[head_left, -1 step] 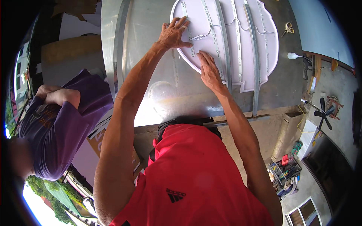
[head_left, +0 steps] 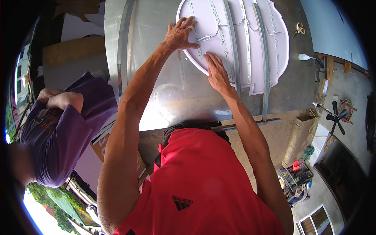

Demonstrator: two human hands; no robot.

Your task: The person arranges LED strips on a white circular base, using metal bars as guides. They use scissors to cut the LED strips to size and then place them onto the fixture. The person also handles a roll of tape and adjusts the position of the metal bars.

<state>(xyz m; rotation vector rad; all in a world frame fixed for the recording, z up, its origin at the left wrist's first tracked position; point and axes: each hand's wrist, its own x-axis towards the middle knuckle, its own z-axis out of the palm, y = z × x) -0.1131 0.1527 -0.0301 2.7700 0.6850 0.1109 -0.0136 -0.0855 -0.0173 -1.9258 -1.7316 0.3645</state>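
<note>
A pale, rounded panel (head_left: 255, 51) with a raised rim lies on a metal-topped table (head_left: 172, 70). Several LED strips (head_left: 248, 58) run along its inner face, linked by thin white wires (head_left: 209, 38). Two long grey metal bars (head_left: 235, 51) cross the panel. My left hand (head_left: 177, 38) rests at the panel's left rim, fingers spread, with the thumb beside the leftmost LED strip (head_left: 199, 53). Lying flat on the panel's lower left part, my right hand (head_left: 218, 76) has its fingers extended beside the second strip. Neither hand grips anything.
Scissors (head_left: 299, 29) and a white bulb-shaped item on a cord (head_left: 304, 57) lie toward the table's right side. A person in purple (head_left: 66, 129) with folded arms is at the left. A black-bladed fan (head_left: 335, 117) and a tool rack (head_left: 295, 178) stand at the right.
</note>
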